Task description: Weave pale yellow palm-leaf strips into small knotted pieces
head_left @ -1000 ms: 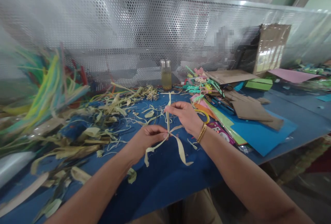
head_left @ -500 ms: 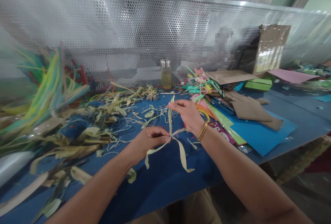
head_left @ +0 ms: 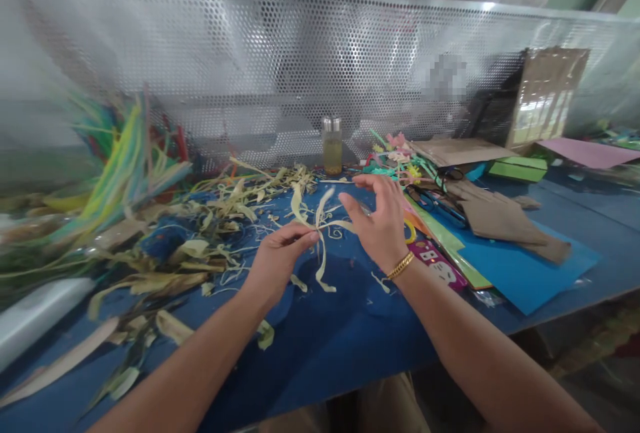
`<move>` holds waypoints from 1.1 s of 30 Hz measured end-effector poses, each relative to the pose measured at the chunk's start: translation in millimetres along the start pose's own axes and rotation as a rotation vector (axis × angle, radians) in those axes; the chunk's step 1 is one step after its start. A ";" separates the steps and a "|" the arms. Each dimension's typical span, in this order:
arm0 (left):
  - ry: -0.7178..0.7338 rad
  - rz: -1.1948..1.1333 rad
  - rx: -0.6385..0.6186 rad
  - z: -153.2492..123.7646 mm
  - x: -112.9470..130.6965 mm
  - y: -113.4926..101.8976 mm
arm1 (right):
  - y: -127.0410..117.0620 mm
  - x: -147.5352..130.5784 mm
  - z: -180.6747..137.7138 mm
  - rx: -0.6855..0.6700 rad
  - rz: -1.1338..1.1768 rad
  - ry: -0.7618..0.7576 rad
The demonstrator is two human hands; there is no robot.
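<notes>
My left hand (head_left: 280,258) pinches the crossing point of several pale yellow leaf strips (head_left: 320,223), tied together like a small star, and holds them up above the blue table (head_left: 350,346). Strip ends stick up and hang down from the pinch. My right hand (head_left: 381,223), with a gold bracelet on its wrist, hovers just right of the strips. Its fingers are spread and hold nothing.
A heap of leaf scraps (head_left: 200,233) covers the table's left half, beside bright coloured strips (head_left: 115,159). A small bottle of yellow liquid (head_left: 333,146) stands by the perforated metal screen (head_left: 280,59). Scissors (head_left: 433,201), coloured paper sheets (head_left: 520,266) and cardboard pieces (head_left: 495,216) lie right.
My right hand let go of the upright strip and opened its fingers. My left hand lifted the tied strips higher and farther from me; the loose ends now fan out.
</notes>
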State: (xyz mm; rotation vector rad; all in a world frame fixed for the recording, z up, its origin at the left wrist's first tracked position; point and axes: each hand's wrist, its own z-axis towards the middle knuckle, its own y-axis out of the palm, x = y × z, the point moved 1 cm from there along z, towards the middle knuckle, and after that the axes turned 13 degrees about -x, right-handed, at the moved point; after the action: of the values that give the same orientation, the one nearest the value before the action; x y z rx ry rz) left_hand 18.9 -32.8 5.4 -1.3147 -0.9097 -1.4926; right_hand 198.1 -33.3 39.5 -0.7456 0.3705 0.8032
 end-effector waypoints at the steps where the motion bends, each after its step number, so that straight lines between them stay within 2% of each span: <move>1: 0.002 0.005 0.021 0.3 -0.3 -0.5 | -1.5 -8.1 -2.7 -0.031 -0.044 -0.055; 4: 0.028 0.034 0.060 0.9 -0.4 -1.8 | 2.3 -25.5 -11.5 -0.178 -0.106 -0.142; 6: 0.073 0.062 0.088 1.5 0.0 -3.1 | 9.9 -28.8 -16.2 -0.271 -0.132 -0.142; 10: 0.130 0.151 0.139 2.6 0.5 -6.4 | 24.1 -21.7 -21.1 -0.398 -0.143 -0.069; 13: 0.087 0.150 0.171 2.6 0.8 -7.5 | 26.9 -16.3 -21.8 -0.458 -0.154 -0.084; 21: 0.046 0.139 0.158 3.3 1.9 -8.8 | 16.2 -24.3 -19.6 -0.428 -0.392 -0.271; 25: 0.051 0.175 0.113 4.8 -1.6 -10.9 | 13.5 -24.8 -17.0 -0.409 -0.418 -0.307; 28: 0.051 0.229 0.081 5.0 -3.0 -11.2 | 14.1 -20.7 -13.8 -0.399 -0.305 -0.277; 33: 0.066 0.256 0.039 4.2 -3.0 -8.6 | 19.0 -10.1 -10.4 -0.430 0.025 -0.116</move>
State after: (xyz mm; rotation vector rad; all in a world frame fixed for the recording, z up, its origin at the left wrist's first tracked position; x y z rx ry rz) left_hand 12.0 -25.7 3.5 -1.2928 -0.6961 -1.3051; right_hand 176.8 -37.2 29.3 -1.0903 0.1000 0.9585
